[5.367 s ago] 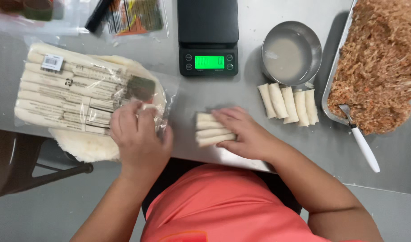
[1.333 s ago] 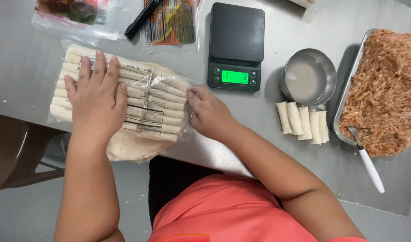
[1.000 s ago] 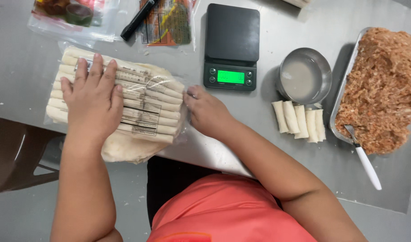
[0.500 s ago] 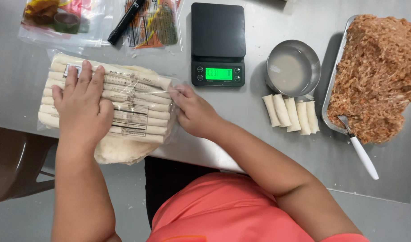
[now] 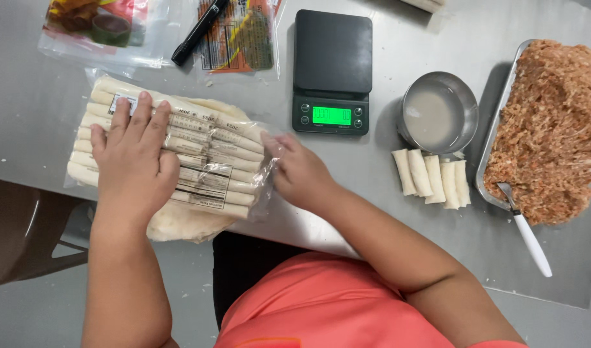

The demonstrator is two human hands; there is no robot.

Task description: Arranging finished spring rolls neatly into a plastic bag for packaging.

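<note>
Hands pressing a filled bag of spring rolls near the table's front-left edge

The clear bag of rolled spring rolls [image 5: 170,151] is now lying sealed-looking and full, the loose rolls that lay by the front edge seconds ago gone inside it; the left hand [image 5: 133,161] is resting flat on top, fingers spread apart, while the right hand [image 5: 299,173] is touching the bag's right end, fingers loosely curled and pinching the plastic. Four finished rolls [image 5: 432,180] are lying beside the metal bowl [image 5: 438,116].

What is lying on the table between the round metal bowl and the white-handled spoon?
In the head view, four rolled white wrappers lie side by side between the round metal bowl and the white-handled spoon.
</note>
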